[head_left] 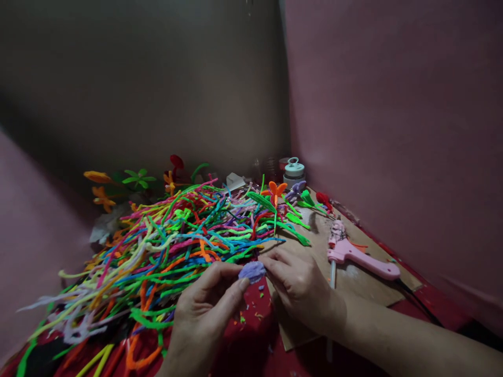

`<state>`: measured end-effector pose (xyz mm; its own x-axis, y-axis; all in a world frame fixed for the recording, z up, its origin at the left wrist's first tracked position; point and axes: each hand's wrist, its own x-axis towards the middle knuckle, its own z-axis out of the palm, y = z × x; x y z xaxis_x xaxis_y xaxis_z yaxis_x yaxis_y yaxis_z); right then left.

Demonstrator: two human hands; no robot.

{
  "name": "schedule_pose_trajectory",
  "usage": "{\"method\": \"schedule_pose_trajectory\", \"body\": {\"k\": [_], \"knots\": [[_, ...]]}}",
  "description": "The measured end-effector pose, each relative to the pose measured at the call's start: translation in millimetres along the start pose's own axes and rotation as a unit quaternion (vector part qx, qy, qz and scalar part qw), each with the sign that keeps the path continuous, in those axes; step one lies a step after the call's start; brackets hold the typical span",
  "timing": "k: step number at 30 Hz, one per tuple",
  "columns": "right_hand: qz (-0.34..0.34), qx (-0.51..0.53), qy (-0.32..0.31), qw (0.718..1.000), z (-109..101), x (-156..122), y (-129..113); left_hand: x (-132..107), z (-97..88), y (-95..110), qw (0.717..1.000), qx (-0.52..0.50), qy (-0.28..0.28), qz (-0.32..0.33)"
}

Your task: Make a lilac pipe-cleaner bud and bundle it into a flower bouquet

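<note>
My left hand [208, 309] and my right hand [296, 283] meet low in the middle of the view. Both pinch a small fuzzy lilac pipe-cleaner piece [252, 271] between their fingertips, just above a red cloth [251, 335]. Directly behind the hands lies a big heap of pipe cleaners [165, 246] in green, pink, blue, orange and yellow. My right wrist rests over the edge of a brown cardboard sheet [353, 283].
A pink glue gun [361, 256] lies on the cardboard to the right, its black cord trailing off. Finished pipe-cleaner flowers [275, 191] and green leaves lie behind the heap. A small lidded jar [294, 170] stands in the corner where a pink wall [393, 131] meets a darker one.
</note>
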<state>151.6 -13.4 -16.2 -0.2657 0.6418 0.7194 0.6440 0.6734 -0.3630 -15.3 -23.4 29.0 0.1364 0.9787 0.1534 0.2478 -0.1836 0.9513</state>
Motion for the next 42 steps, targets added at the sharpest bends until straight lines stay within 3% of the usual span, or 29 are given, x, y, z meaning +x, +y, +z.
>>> {"method": "schedule_pose_trajectory", "body": {"k": [10, 15, 21, 27, 34, 40, 42], "knots": [[-0.066, -0.086, 0.045, 0.993, -3, -1, -1, -3, -2.1, -6, 1.000, -0.009, 0.012, 0.023], [-0.017, -0.017, 0.022, 0.999, -3, 2, 0, -2, -0.1, -7, 0.995, -0.077, 0.050, 0.034], [0.020, 0.066, -0.005, 0.998, 0, 1, 2, -5, -2.9, -14, 0.994, 0.019, 0.049, 0.096], [-0.004, 0.027, -0.003, 1.000, -1, 0, 1, -4, -1.5, -12, 0.995, 0.045, 0.068, 0.062], [-0.018, -0.011, -0.001, 1.000, -3, 1, 0, -5, -5.5, -9, 0.990, 0.090, 0.032, 0.106], [-0.033, -0.028, 0.010, 0.999, -4, 1, -1, -2, -5.1, -8, 0.990, 0.061, 0.055, 0.115], [-0.035, -0.032, 0.013, 0.999, -4, 1, -1, -1, -6.6, -10, 0.989, 0.060, 0.033, 0.131]]}}
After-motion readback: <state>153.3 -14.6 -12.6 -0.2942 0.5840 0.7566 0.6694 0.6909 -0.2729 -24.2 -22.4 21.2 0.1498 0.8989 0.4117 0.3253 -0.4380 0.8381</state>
